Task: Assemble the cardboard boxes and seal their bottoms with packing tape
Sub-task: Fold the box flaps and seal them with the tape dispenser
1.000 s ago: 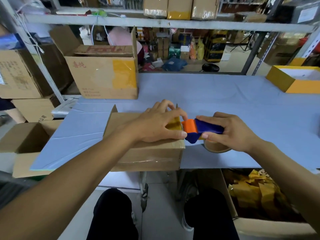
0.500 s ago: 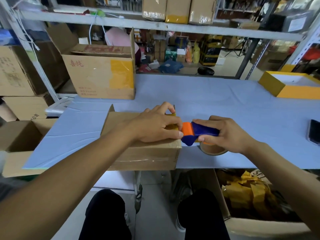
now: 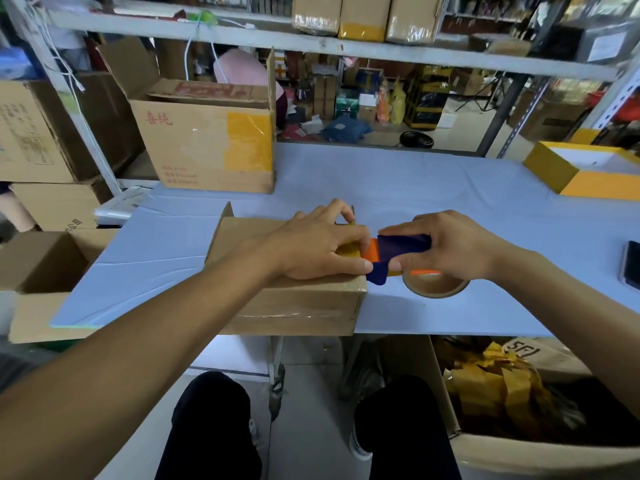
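Cardboard box (image 3: 287,303), brown and low, is shown lying at the near edge of the blue-covered table (image 3: 433,188), its long axis running left to right across the view and its upturned face towards the camera. A strip of clear tape can be made out along the near side wall. One flap stands up at the far left corner.

The left hand (image 3: 322,247) is laid palm down on the right end of the box's top face, its fingers held together and curled slightly over a patch of yellowish tape at that end; whether the tape is pinched or only pressed cannot be told. The right hand (image 3: 446,249) is placed just beside it, off the box's right end, and the blue-and-orange tape dispenser (image 3: 398,249) is gripped in its curled fingers and thumb. The dispenser's orange end is seen touching the left fingertips, while the brown roll core (image 3: 434,285) hangs below the right hand over the table.

The box therefore lies to the left of the dispenser, and the left hand is the nearer to it. It is judged that any coming stroke would depend on this alignment: the dispenser would have to travel along the box's long axis, away from the pinned end.
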A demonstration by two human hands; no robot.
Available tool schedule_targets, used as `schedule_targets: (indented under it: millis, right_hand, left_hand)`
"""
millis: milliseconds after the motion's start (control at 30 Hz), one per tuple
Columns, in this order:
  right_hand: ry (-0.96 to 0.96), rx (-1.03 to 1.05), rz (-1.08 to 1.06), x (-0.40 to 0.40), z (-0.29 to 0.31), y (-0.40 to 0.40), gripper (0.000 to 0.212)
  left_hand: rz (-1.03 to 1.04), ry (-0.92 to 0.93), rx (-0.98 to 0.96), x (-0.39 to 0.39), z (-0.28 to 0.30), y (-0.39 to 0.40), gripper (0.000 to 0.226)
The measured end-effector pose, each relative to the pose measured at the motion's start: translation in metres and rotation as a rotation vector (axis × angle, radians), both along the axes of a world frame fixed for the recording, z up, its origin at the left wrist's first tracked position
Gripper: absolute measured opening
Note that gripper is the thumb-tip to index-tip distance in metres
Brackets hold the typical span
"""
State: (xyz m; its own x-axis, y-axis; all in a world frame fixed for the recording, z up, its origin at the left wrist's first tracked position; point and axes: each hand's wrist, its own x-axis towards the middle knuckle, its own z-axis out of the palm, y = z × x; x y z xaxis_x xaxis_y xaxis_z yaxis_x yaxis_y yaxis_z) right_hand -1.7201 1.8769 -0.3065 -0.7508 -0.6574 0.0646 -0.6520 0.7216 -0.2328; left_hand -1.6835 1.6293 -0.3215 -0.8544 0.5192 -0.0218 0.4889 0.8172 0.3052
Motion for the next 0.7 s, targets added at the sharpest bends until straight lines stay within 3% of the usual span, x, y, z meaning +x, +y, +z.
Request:
schedule_targets:
  millis: [100, 233, 400, 533, 700]
  right_hand:
    - [0.134, 0.114, 0.032, 0.001, 0.006, -0.006, 0.07]
    - [-0.178, 0.002, -0.027, 0.0, 0.006, -0.004, 0.063]
    - [-0.016, 0.036, -0.029, 0.001, -0.003, 0.0, 0.069]
    - [-0.05, -0.017, -0.094, 0.004, -0.005, 0.011, 0.076]
    - [-0.045, -0.139, -0.251, 0.012, 0.004, 0.038, 0.07]
  left_hand:
    - [0.001, 0.007, 0.0, 0.0, 0.0, 0.0, 0.02]
    - [0.006, 0.014, -0.007, 0.0, 0.0, 0.0, 0.019]
    - [-0.004, 0.0, -0.015, 0.0, 0.002, 0.0, 0.025]
    - [0.003, -0.02, -0.011, 0.001, 0.004, 0.0, 0.016]
    - [0.012, -0.008, -0.049, 0.0, 0.006, 0.001, 0.027]
